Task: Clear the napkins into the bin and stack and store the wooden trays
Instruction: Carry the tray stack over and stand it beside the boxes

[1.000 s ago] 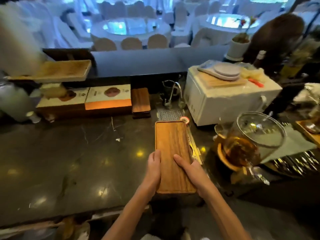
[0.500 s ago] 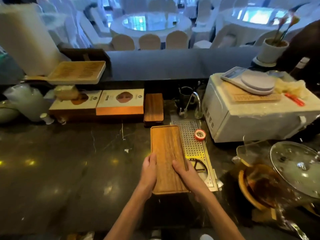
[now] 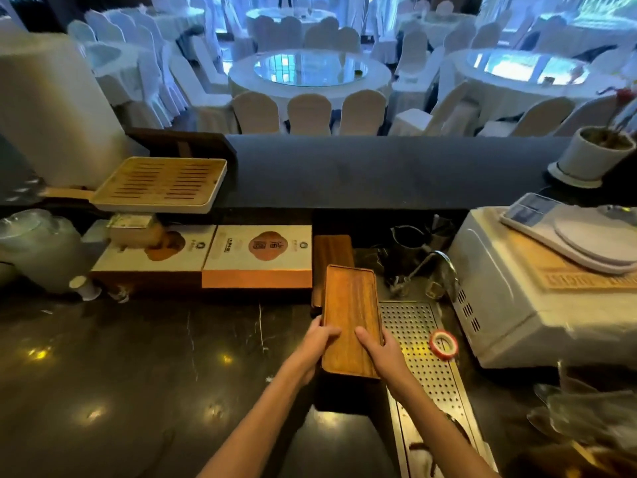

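A long wooden tray (image 3: 350, 312) is held lengthwise above the dark counter. My left hand (image 3: 319, 343) grips its left edge and my right hand (image 3: 377, 351) grips its right edge, both near the tray's near end. Its far end overlaps a darker stack of wooden trays (image 3: 332, 250) that stands against the back of the counter. No napkins or bin are in view.
Two flat boxes (image 3: 256, 255) lie left of the tray stack, with a slatted bamboo tray (image 3: 162, 184) raised above them. A perforated metal drain (image 3: 424, 360) with a red tape roll (image 3: 443, 345) runs on the right, beside a white appliance (image 3: 517, 305) carrying a scale.
Both hands have carried the wooden tray away from me and leftward, off the metal drain, until its far end reaches over the darker tray stack at the back.
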Motion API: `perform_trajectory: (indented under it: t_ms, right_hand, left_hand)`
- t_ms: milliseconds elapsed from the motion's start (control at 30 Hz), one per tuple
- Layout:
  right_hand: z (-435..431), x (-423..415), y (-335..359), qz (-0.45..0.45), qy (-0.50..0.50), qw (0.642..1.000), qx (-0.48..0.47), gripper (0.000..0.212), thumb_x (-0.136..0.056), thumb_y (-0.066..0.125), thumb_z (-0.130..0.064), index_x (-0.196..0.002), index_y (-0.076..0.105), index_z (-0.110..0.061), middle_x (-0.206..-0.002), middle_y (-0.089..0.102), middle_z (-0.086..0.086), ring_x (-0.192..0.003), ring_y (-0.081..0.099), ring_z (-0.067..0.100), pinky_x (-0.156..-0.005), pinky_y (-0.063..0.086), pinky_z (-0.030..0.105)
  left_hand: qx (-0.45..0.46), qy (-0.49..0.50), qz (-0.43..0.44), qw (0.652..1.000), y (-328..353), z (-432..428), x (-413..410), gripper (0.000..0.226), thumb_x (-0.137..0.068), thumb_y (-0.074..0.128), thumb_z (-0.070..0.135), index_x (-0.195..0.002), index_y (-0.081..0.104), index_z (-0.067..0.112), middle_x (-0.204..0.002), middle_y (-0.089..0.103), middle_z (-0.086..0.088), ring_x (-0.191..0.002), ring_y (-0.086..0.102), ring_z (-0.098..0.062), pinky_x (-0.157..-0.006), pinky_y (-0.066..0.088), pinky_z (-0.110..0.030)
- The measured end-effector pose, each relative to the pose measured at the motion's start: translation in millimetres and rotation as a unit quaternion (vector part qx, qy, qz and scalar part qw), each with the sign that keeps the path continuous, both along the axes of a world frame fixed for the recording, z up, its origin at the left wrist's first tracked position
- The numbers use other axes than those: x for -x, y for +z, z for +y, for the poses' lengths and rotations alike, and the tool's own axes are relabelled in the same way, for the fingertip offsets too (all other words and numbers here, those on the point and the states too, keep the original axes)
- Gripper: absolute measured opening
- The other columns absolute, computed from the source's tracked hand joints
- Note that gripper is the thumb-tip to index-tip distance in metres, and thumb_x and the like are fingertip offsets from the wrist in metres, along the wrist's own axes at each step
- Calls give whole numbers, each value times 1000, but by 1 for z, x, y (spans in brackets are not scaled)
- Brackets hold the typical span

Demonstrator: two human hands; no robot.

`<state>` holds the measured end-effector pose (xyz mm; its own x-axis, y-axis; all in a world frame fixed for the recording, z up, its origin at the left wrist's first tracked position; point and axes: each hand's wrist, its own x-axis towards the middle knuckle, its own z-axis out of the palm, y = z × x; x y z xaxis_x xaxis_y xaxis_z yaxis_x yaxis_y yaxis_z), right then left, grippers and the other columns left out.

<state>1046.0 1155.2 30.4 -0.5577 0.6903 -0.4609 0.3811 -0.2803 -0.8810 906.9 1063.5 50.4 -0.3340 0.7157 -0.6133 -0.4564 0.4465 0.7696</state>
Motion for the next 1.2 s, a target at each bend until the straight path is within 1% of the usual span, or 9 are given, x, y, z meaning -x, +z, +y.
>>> perform_trajectory:
  t_ms: [167,300,400,567,700,800,900,1100,1200]
  right_hand:
    - [40,53,-28,-24,-2,999,-22,64,-85,65,-49,-138,43,-20,-118,61,0,-100,63,12,-75,56,26]
    - [58,74,-47,-21,9,999,-39,55,-89,61,-47,-136,42,-25,-121,60,0,-98,61,4,-66,50,14]
    - [67,82,-55,-15,35,998,-52,49,-91,58,-45,-134,38,-32,-128,57,1,-102,61,6,-72,52,17]
    - [89,92,-56,-57,95,993,-39,70,-92,54,-51,-149,20,-29,-142,47,4,-117,56,19,-94,52,35]
    - [96,106,-54,-181,93,975,-87,87,-91,49,-59,-154,1,-22,-152,32,14,-132,43,33,-105,41,46]
    - [95,114,-53,-184,65,966,-171,81,-91,55,-51,-152,15,-16,-148,34,16,-132,42,32,-106,41,45]
    - [94,120,-53,-65,45,994,-73,65,-93,60,-36,-145,28,-14,-138,49,11,-121,54,25,-99,49,39]
    - [116,137,-55,-50,21,998,-19,58,-93,60,-35,-142,35,-17,-134,53,8,-116,57,25,-98,50,43]
    - [128,149,-57,-56,0,998,-3,61,-92,61,-36,-144,34,-18,-133,53,8,-112,57,25,-88,52,38]
  left_hand:
    - [42,-2,-67,997,-20,23,39,59,-90,52,17,-140,32,39,-129,54,-8,-114,56,-31,-78,56,-47]
    - [79,72,-79,991,-37,37,46,58,-92,51,11,-143,26,23,-126,54,-13,-111,59,-32,-85,57,-49]
    - [88,121,-83,985,-50,45,42,54,-92,51,11,-140,26,17,-124,53,-15,-111,58,-32,-93,53,-51]
    - [44,184,-63,980,-62,57,37,68,-95,49,10,-149,14,31,-138,44,-16,-120,53,-36,-102,46,-56]
    - [10,261,-77,962,-62,64,34,71,-95,49,8,-153,16,34,-147,43,-15,-129,48,-35,-108,40,-56]
    - [2,359,-191,914,-60,67,30,69,-95,51,9,-152,18,29,-142,48,-20,-125,51,-39,-107,40,-57]
    - [-12,387,-294,874,-54,73,31,51,-96,51,19,-144,39,9,-127,59,-23,-112,58,-40,-98,45,-54]
    - [-30,400,-311,862,-50,91,41,41,-99,48,19,-139,45,8,-133,56,-24,-123,52,-44,-96,42,-55]
    - [-20,418,-301,857,-50,107,50,39,-99,49,15,-137,47,9,-124,59,-23,-114,56,-42,-91,45,-54]
